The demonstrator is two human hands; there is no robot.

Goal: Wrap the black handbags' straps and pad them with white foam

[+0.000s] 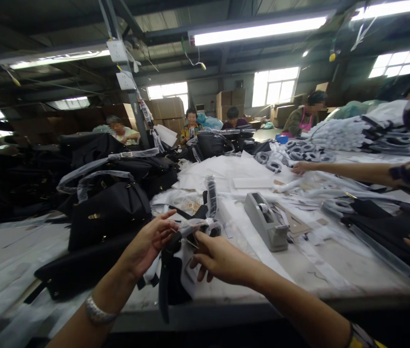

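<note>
A black bag strap [165,285], its upper part wrapped in clear plastic, hangs over the table's front edge between my hands. My left hand [150,244] is at its left side, palm turned up, with fingers apart and the fingertips near the wrapped part. On the other side, my right hand [223,258] pinches the plastic-wrapped end with thumb and index finger, the other fingers curled loosely below. A plastic-wrapped strap piece [211,195] stands up just behind. Exactly where the fingertips touch the wrap is partly hidden.
Black handbags [109,215] are heaped at left. A grey tape dispenser [266,222] stands right of my hands, near white foam sheets [223,171]. A co-worker's arm [350,174] reaches in from the right, over another black bag [393,232]. Several people sit farther back.
</note>
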